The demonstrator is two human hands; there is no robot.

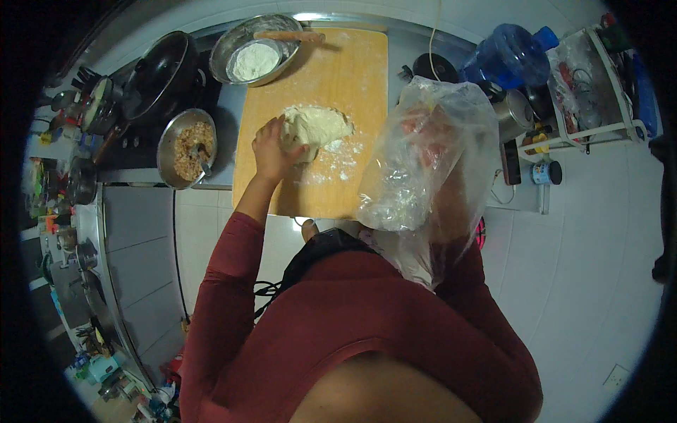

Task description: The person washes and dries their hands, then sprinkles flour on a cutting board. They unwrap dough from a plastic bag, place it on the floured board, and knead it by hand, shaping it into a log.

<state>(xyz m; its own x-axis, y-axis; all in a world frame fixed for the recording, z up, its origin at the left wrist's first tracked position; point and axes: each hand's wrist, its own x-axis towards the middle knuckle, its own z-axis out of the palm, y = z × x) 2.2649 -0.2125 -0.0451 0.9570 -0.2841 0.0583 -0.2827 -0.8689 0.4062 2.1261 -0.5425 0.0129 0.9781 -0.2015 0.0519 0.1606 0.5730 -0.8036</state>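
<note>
A lump of pale dough [314, 129] lies on a flour-dusted wooden board [317, 69]. My left hand [272, 145] grips its left edge, fingers along the far side and thumb along the near side. To the right of the dough, my right hand [431, 135] is inside a large clear plastic bag [396, 195], which also covers much of the forearm. The film blurs the fingers, so whether they pinch anything is unclear. The bag's lower left part hangs over the board's right front corner. Loose flour [344, 158] is scattered beside the dough.
At the board's far left corner, a metal basin [225, 45] holds a bowl of flour [256, 61], with a rolling pin [288, 36] across its rim. A metal bowl of filling [193, 148] with a spoon sits left, near a dark wok [158, 79]. A blue water jug [505, 55] lies right.
</note>
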